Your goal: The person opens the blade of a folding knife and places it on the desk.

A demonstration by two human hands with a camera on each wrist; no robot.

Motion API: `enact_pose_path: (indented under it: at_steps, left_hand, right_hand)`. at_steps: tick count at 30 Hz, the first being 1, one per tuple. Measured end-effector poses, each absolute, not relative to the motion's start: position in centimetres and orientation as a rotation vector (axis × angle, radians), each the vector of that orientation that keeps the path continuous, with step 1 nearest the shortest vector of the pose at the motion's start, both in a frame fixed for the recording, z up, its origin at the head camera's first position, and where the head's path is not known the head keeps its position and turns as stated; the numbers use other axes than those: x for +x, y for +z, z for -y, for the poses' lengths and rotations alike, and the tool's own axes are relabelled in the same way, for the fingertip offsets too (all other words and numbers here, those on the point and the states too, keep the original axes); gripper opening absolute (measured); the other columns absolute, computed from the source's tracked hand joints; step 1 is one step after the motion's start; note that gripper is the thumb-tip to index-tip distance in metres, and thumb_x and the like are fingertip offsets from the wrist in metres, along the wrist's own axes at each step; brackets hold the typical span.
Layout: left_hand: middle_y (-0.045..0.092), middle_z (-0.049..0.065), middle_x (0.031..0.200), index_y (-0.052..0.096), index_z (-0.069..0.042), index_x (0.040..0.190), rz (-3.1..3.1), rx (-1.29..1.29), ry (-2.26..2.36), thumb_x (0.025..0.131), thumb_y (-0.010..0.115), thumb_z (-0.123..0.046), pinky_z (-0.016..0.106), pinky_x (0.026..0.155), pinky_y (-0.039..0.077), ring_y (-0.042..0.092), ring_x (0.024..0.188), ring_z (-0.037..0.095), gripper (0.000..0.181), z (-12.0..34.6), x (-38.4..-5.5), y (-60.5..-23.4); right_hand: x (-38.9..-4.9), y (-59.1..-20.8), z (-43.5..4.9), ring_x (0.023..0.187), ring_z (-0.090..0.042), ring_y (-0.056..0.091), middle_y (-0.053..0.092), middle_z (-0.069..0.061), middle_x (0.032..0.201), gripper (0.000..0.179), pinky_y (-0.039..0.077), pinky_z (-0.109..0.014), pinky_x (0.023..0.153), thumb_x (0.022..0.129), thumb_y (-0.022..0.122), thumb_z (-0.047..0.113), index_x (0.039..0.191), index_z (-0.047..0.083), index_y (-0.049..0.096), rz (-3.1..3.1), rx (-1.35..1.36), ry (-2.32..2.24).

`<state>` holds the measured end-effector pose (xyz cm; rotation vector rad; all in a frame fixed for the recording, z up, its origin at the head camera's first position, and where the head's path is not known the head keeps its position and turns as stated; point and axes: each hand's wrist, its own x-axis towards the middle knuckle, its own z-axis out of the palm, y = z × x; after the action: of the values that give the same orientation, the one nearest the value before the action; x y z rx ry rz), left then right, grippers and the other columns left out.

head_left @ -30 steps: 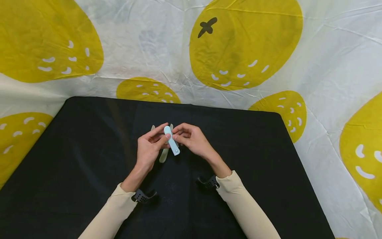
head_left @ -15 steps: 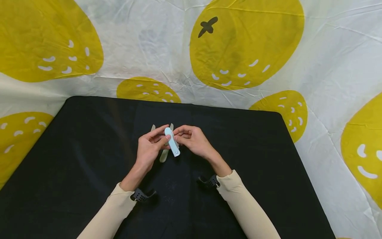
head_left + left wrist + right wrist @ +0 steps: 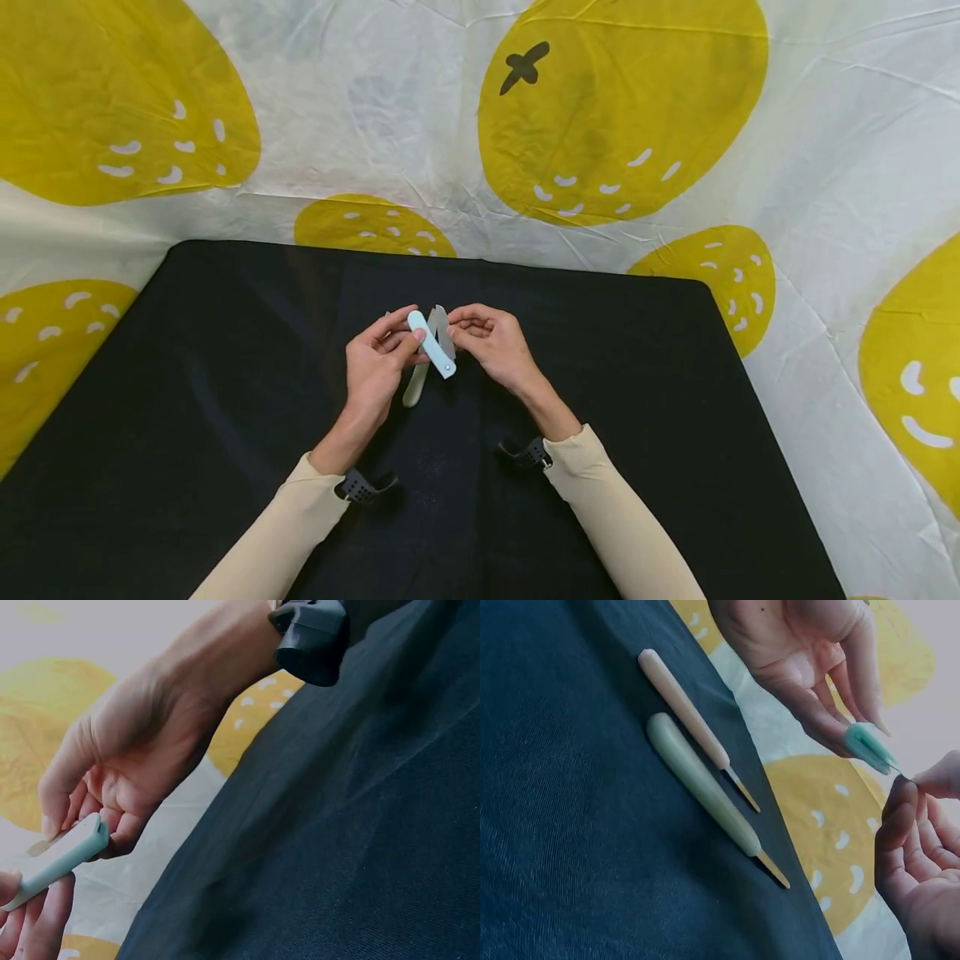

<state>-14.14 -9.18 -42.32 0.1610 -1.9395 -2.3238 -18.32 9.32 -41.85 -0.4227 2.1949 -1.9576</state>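
Observation:
A folding knife with a pale blue handle (image 3: 431,343) is held above the table, its silver blade (image 3: 446,337) swung partway out of the handle. My left hand (image 3: 372,364) grips the handle, thumb on its upper face. The blade is pinched between thumb and fingers of my right hand (image 3: 498,348). In the right wrist view the blade's edge shows thin between the green-looking handle (image 3: 868,748) and the right fingertips. Below the hands lie two knives: one with a green handle (image 3: 703,784), one with a pinkish handle (image 3: 684,707). The head view partly hides both.
A black cloth (image 3: 615,400) covers the table. Behind it hangs a white curtain (image 3: 420,100) printed with large yellow fruit shapes. Dark straps (image 3: 525,454) sit around both wrists, below cream sleeves.
The right hand has drawn away to the right with the blade, which now stands at an angle out of the handle. The left hand has tilted the handle and raised it slightly.

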Motion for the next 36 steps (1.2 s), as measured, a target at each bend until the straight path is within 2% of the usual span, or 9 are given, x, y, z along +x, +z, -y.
enact_pose_path:
  at_steps: [4, 6, 9, 13, 18, 21, 28, 31, 36]
  left_hand:
    - [0.066, 0.008, 0.108, 0.070, -0.007, 0.133, 1.970, 0.166, -2.314, 0.094, 0.074, -0.001, 0.033, 0.074, 0.065, 0.071, 0.083, 0.008, 0.040, 9.2, -14.2, -42.7]
    - [0.066, 0.009, 0.110, 0.070, -0.007, 0.133, 1.980, 0.172, -2.313, 0.094, 0.074, -0.002, 0.032, 0.074, 0.065, 0.070, 0.084, 0.008, 0.039, 9.4, -14.1, -42.9]
    - [0.066, 0.010, 0.111, 0.070, -0.008, 0.133, 2.001, 0.157, -2.316, 0.094, 0.074, -0.002, 0.030, 0.074, 0.064, 0.070, 0.085, 0.009, 0.039, 9.5, -13.9, -43.1]
    - [0.067, 0.008, 0.114, 0.068, -0.010, 0.135, 2.043, 0.083, -2.318, 0.096, 0.074, -0.006, 0.028, 0.074, 0.064, 0.070, 0.087, 0.008, 0.040, 9.5, -13.9, -43.1]
    - [0.064, 0.011, 0.118, 0.064, -0.012, 0.140, 2.113, -0.063, -2.296, 0.096, 0.073, -0.005, 0.031, 0.075, 0.064, 0.069, 0.090, 0.009, 0.046, 9.7, -13.8, -43.1]
    - [0.063, 0.016, 0.124, 0.061, -0.012, 0.144, 2.220, -0.180, -2.242, 0.095, 0.074, -0.002, 0.033, 0.077, 0.064, 0.070, 0.094, 0.009, 0.052, 10.2, -13.7, -43.2]
    - [0.060, 0.021, 0.127, 0.047, -0.014, 0.154, 2.412, -0.468, -2.191, 0.088, 0.077, 0.006, 0.029, 0.079, 0.063, 0.072, 0.097, 0.012, 0.075, 11.3, -13.6, -43.5]
    - [0.060, 0.020, 0.124, 0.046, -0.012, 0.155, 2.449, -0.526, -2.180, 0.088, 0.078, 0.004, 0.024, 0.077, 0.061, 0.072, 0.095, 0.012, 0.075, 11.4, -13.7, -43.7]
    - [0.063, 0.017, 0.117, 0.053, -0.008, 0.148, 2.504, -0.517, -2.098, 0.086, 0.083, -0.001, 0.020, 0.074, 0.058, 0.072, 0.090, 0.010, 0.069, 11.3, -13.6, -43.8]
  right_hand:
    - [-18.5, -41.9, -10.0, 0.080, -0.012, 0.071, 0.071, -0.011, 0.101, 0.024, 0.059, -0.052, 0.084, 0.098, 0.069, 0.004, 0.121, -0.003, 0.065, -2.142, -0.465, -1.909]
    - [-18.6, -41.8, -10.3, 0.083, -0.012, 0.072, 0.072, -0.014, 0.104, 0.030, 0.059, -0.054, 0.088, 0.098, 0.069, 0.004, 0.127, -0.001, 0.062, -2.106, -0.510, -1.864]
    - [-18.7, -41.6, -10.7, 0.087, -0.013, 0.073, 0.072, -0.017, 0.107, 0.039, 0.061, -0.043, 0.088, 0.097, 0.072, 0.004, 0.133, 0.001, 0.060, -2.071, -0.572, -1.798]
    - [-18.8, -41.4, -10.8, 0.086, -0.013, 0.072, 0.072, -0.015, 0.104, 0.040, 0.059, -0.026, 0.080, 0.094, 0.074, 0.002, 0.132, 0.000, 0.061, -2.056, -0.609, -1.775]
    - [-18.7, -41.2, -10.9, 0.076, -0.010, 0.068, 0.068, -0.007, 0.092, 0.037, 0.054, -0.022, 0.071, 0.092, 0.075, -0.002, 0.126, -0.002, 0.062, -2.073, -0.603, -1.783]
    - [-18.8, -41.2, -11.0, 0.071, -0.010, 0.065, 0.066, -0.001, 0.086, 0.035, 0.050, -0.023, 0.068, 0.091, 0.074, -0.003, 0.124, -0.003, 0.062, -2.087, -0.617, -1.756]
    - [-18.7, -41.5, -11.3, 0.069, -0.015, 0.066, 0.067, 0.001, 0.080, 0.037, 0.057, -0.036, 0.070, 0.091, 0.073, -0.007, 0.125, -0.009, 0.059, -2.049, -0.634, -1.724]
    - [-18.6, -41.5, -11.5, 0.068, -0.012, 0.066, 0.067, 0.001, 0.080, 0.038, 0.058, -0.036, 0.070, 0.091, 0.072, -0.007, 0.126, -0.011, 0.058, -2.032, -0.620, -1.724]
    - [-18.5, -41.7, -11.7, 0.067, -0.009, 0.065, 0.066, 0.001, 0.079, 0.039, 0.059, -0.036, 0.070, 0.092, 0.071, -0.008, 0.127, -0.014, 0.056, -2.021, -0.617, -1.718]
